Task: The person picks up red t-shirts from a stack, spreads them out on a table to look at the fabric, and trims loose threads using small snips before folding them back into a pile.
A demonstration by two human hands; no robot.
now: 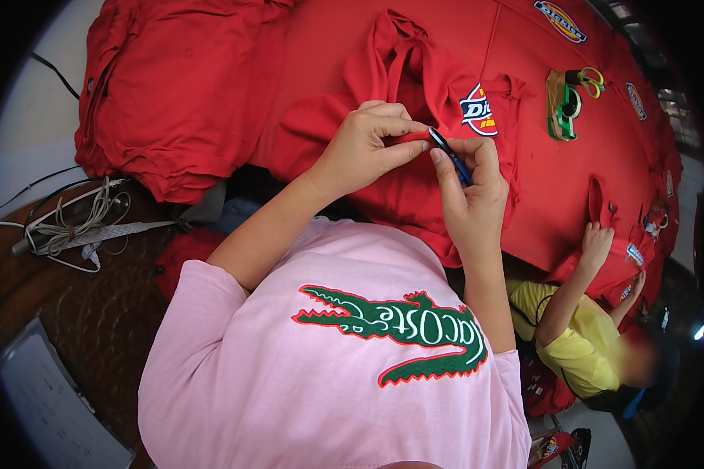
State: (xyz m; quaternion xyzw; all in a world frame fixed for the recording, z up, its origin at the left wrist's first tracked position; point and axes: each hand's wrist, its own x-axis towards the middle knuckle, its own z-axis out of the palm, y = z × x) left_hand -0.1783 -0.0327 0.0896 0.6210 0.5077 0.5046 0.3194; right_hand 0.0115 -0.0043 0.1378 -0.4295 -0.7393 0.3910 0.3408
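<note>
A red cloth garment (317, 129) with a sewn-on patch lies bunched in front of me, a loop of strap standing up at its far side. My left hand (364, 144) pinches a narrow red edge of it between thumb and fingers. In my right hand (475, 187) is a small pair of thread snips (455, 159) with a blue-and-black body. Their metal tip meets the cloth edge right by my left fingertips. Whether the blades are closed on a thread is too small to tell.
Folded red garments (176, 86) are piled at the left. To the right lie a green tape dispenser (562, 117) and yellow-handled scissors (592, 81) on red cloth. A co-worker in a yellow shirt (579, 324) handles red cloth at the right. Tangled cables (82, 219) sit lower left.
</note>
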